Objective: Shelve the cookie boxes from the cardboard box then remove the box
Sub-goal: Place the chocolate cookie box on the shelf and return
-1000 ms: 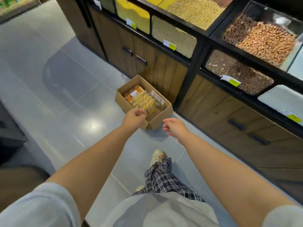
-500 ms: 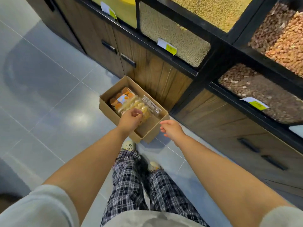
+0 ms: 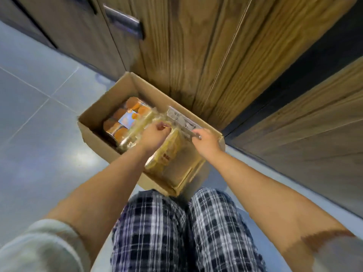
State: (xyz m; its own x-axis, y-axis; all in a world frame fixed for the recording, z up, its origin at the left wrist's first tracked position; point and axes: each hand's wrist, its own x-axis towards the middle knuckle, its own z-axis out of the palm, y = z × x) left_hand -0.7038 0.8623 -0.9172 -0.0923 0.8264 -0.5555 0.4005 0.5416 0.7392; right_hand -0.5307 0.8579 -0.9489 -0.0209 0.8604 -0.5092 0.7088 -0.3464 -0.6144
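Note:
An open cardboard box (image 3: 92, 122) stands on the floor against the wooden cabinet. Clear cookie boxes lie inside it: one with round orange cookies (image 3: 121, 122) at the left, one with yellow cookies (image 3: 167, 154) in the middle, and a clear box (image 3: 178, 118) standing on edge along the far wall. My left hand (image 3: 155, 134) is inside the cardboard box, its fingers curled on the top edge of the yellow cookie box. My right hand (image 3: 206, 140) pinches the near end of the clear box at the far wall. The picture is blurred.
Wooden cabinet doors with a dark handle (image 3: 123, 22) rise right behind the cardboard box. Grey tiled floor (image 3: 39, 134) spreads to the left. My knees in plaid trousers (image 3: 176, 232) touch the box's near corner.
The view has dropped low and close to the cardboard box. My right hand moved from outside the rim onto the clear box inside. My left hand stayed on the yellow cookie box.

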